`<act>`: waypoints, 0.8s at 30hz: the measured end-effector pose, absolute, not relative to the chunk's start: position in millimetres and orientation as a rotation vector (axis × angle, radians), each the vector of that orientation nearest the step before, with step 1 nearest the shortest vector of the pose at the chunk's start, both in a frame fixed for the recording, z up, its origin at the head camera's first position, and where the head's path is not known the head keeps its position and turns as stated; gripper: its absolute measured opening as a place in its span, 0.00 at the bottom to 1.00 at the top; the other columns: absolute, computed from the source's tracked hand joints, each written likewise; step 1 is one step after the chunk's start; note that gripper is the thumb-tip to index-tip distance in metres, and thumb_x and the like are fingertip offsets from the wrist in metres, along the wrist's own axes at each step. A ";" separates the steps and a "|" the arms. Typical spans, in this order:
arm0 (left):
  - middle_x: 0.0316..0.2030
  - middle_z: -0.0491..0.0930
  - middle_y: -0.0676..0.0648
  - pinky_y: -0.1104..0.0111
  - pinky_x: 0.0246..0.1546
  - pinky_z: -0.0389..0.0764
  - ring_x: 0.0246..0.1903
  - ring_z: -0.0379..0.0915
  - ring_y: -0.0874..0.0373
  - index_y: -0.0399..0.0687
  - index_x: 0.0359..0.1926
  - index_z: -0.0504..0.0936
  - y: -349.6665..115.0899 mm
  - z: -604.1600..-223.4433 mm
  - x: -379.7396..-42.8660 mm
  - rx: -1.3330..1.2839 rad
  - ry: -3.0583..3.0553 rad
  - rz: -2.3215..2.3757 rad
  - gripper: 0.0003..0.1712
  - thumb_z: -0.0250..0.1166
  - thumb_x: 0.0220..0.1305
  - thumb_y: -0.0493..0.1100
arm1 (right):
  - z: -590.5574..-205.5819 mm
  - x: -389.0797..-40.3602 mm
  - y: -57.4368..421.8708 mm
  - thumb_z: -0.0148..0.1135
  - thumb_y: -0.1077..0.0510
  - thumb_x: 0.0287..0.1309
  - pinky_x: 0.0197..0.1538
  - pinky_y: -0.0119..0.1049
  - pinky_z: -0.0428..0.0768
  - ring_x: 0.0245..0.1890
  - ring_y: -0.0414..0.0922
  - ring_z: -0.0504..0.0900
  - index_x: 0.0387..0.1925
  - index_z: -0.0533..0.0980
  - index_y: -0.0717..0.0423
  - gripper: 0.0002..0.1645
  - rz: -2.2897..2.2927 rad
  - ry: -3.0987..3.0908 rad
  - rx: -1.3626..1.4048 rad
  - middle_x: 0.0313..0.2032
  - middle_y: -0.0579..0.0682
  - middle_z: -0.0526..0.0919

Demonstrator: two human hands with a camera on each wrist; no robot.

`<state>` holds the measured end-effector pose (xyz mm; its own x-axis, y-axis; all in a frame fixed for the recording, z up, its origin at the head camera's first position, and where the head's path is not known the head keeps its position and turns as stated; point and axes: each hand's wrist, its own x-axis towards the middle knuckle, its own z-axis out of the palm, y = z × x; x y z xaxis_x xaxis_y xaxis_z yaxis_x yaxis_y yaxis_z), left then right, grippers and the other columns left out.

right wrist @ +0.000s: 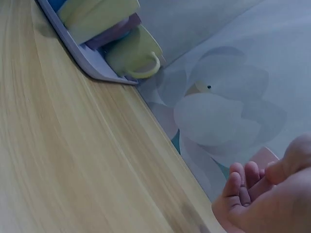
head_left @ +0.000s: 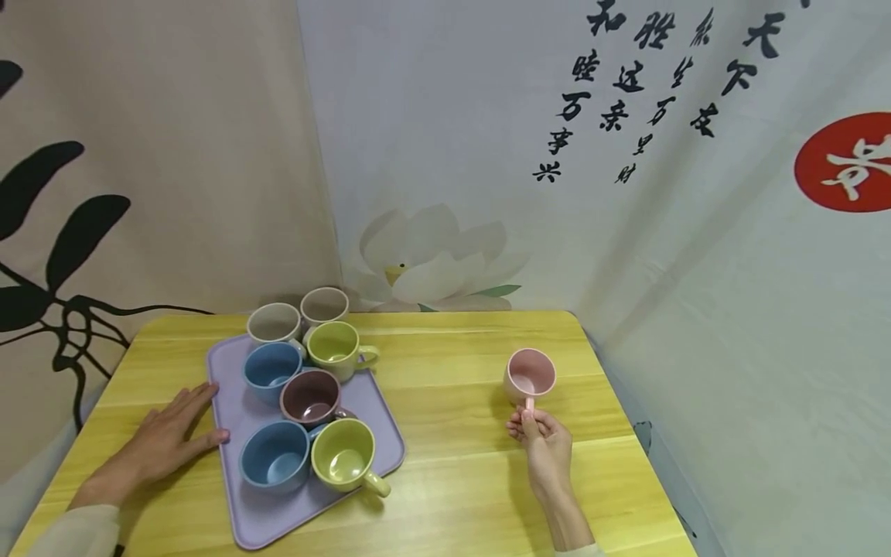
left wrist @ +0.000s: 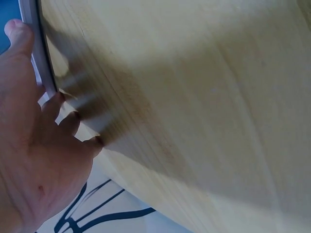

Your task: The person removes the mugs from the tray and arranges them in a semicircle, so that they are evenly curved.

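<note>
A pink mug [head_left: 530,375] is at the right of the yellow wooden table, its handle towards the person. My right hand [head_left: 548,458] pinches that handle between thumb and fingers; only a sliver of the mug shows past the fingers in the right wrist view. On the left, a lilac tray [head_left: 240,507] lies at an angle, crowded with several mugs. My left hand [head_left: 162,445] rests beside it, fingers spread, with fingertips and thumb at the tray's left edge. Closest to that hand on the tray are a front blue mug [head_left: 274,458] and a rear blue mug [head_left: 270,371].
The tray also carries a maroon mug [head_left: 309,398], a front yellow-green mug [head_left: 343,456] whose handle overhangs the edge, a rear yellow-green mug [head_left: 334,348] and two pale mugs at the back. A printed curtain [head_left: 431,155] hangs behind the table [head_left: 445,495].
</note>
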<state>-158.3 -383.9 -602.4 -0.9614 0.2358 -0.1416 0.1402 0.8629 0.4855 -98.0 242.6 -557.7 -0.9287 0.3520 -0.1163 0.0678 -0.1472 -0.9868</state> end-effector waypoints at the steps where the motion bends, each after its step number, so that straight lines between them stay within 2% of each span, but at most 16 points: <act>1: 0.86 0.49 0.19 0.10 0.72 0.43 0.84 0.38 0.10 0.39 0.91 0.47 -383.4 -602.3 -158.2 0.293 2.845 0.721 0.60 0.66 0.81 0.67 | -557.6 -97.3 245.1 0.59 0.66 0.85 0.56 0.39 0.96 0.41 0.42 0.94 0.61 0.75 0.83 0.19 2.187 -1.904 -0.495 0.39 0.45 0.93; 9: 0.86 0.49 0.19 0.10 0.74 0.41 0.84 0.38 0.10 0.40 0.91 0.47 -382.6 -602.5 -157.4 0.306 2.844 0.757 0.60 0.67 0.80 0.67 | -557.6 -94.7 262.7 0.58 0.62 0.87 0.57 0.38 0.95 0.45 0.43 0.96 0.64 0.74 0.81 0.22 2.143 -1.831 -0.613 0.39 0.44 0.93; 17: 0.86 0.50 0.18 0.10 0.74 0.41 0.83 0.39 0.10 0.39 0.91 0.48 -385.3 -602.8 -154.4 0.295 2.834 0.775 0.60 0.67 0.80 0.66 | -561.3 -91.5 278.9 0.59 0.62 0.86 0.55 0.32 0.94 0.43 0.40 0.96 0.63 0.75 0.74 0.18 2.168 -1.693 -0.720 0.39 0.43 0.93; 24: 0.85 0.52 0.18 0.10 0.73 0.43 0.83 0.42 0.09 0.38 0.90 0.50 -384.3 -601.2 -155.3 0.320 2.855 0.774 0.59 0.69 0.79 0.65 | -561.2 -89.7 289.5 0.58 0.63 0.86 0.57 0.33 0.94 0.41 0.38 0.96 0.62 0.74 0.74 0.17 2.125 -1.611 -0.787 0.37 0.42 0.93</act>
